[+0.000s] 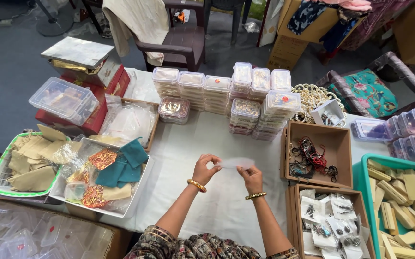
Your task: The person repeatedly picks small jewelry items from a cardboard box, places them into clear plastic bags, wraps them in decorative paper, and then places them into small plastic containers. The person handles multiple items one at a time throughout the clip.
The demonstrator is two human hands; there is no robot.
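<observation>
Item in hand: a small clear plastic pouch (236, 163), held flat and level above the white-covered bench (193, 139), stretched between both hands so its mouth can be got at. Left hand (205, 169): fingers pinching the pouch's left end, gold bangle at the wrist. Right hand (251, 178): fingers pinching the right end from beneath, likewise bangled. Whether the pouch holds anything cannot be told; it looks empty, though the view is too faint to be sure. Behind, well apart: stacks of lidded clear boxes (226, 88), ranked in a row along the bench's far side. Right, near: a cardboard tray of dark cords and red threads (313, 158); below it a second tray of small bagged trinkets (327, 220); further right a teal bin of pale wooden slips (399, 201). Left: a white tray of teal and gold fabric pieces (106, 170), and a green-rimmed basket of beige cloth bags (27, 163). Supplies ring the bench centre, each within arm's reach.
</observation>
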